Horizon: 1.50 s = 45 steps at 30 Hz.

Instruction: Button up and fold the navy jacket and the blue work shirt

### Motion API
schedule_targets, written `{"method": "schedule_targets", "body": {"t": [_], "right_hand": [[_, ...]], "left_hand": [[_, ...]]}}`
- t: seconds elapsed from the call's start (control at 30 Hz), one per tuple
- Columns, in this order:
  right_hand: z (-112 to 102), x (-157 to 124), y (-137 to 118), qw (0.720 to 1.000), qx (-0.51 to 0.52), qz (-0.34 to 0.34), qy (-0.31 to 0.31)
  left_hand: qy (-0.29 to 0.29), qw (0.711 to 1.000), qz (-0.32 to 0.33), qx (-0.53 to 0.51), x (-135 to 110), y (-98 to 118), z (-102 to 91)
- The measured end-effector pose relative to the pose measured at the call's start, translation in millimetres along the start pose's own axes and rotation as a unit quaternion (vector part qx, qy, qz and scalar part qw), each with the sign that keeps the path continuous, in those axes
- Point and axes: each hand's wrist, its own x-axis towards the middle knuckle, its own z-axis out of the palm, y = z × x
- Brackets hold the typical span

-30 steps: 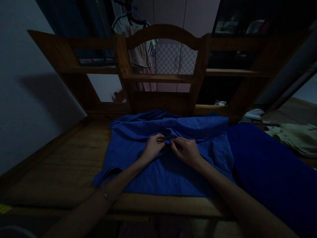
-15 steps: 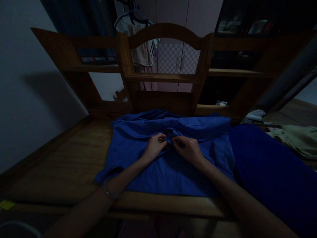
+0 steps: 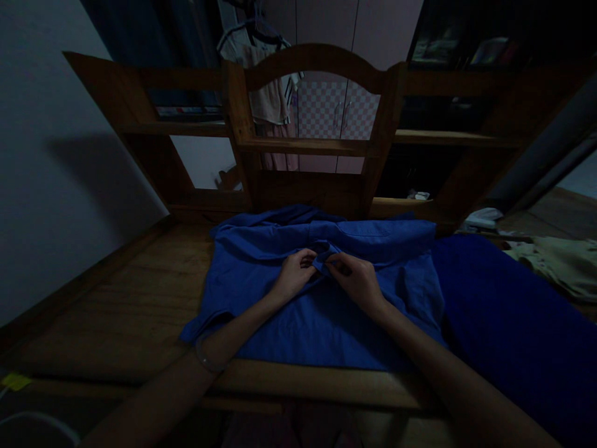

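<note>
A blue shirt [image 3: 280,311] lies spread flat on a wooden table [image 3: 125,305], its collar toward the far side. My left hand [image 3: 295,274] and my right hand [image 3: 357,279] meet at the middle of the shirt's front. Both hands have fingers pinched on a small fold of the blue fabric between them. A thin bracelet circles my left wrist.
A darker blue cloth [image 3: 504,323] covers the table's right part, and a pale green garment [image 3: 555,264] lies at the far right. A wooden shelf unit [image 3: 312,143] stands along the table's back edge. Clothes hang behind it. A wall borders the left side.
Both hands stay pinched on the shirt's front and have shifted only slightly. The view has drifted a little.
</note>
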Motion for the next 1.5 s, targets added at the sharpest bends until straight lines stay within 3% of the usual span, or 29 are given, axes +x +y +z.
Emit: {"method": "schedule_targets", "body": {"t": [0.5, 0.67, 0.93, 1.23, 1.5], "right_hand": [[-2.9, 3.7, 2.4, 1.000, 0.012, 0.018, -0.017], [-2.2, 2.6, 2.1, 0.999, 0.015, 0.010, -0.033], [1.5, 1.7, 4.4, 0.999, 0.002, 0.005, -0.047], [5.8, -1.1, 2.6, 0.997, -0.022, -0.007, -0.070], [5.2, -0.2, 3.7, 0.997, -0.022, 0.001, -0.071]], "left_hand": [[0.020, 1.000, 0.017, 0.016, -7.2, 11.6, 5.5], [0.022, 0.999, -0.014, -0.021, -8.3, 16.2, 5.0], [0.023, 0.995, -0.058, -0.082, -3.0, 4.0, 5.4], [0.028, 0.965, -0.168, -0.198, 0.2, -3.8, 4.1], [0.011, 0.969, -0.150, -0.195, 0.0, -2.0, 3.7]]}}
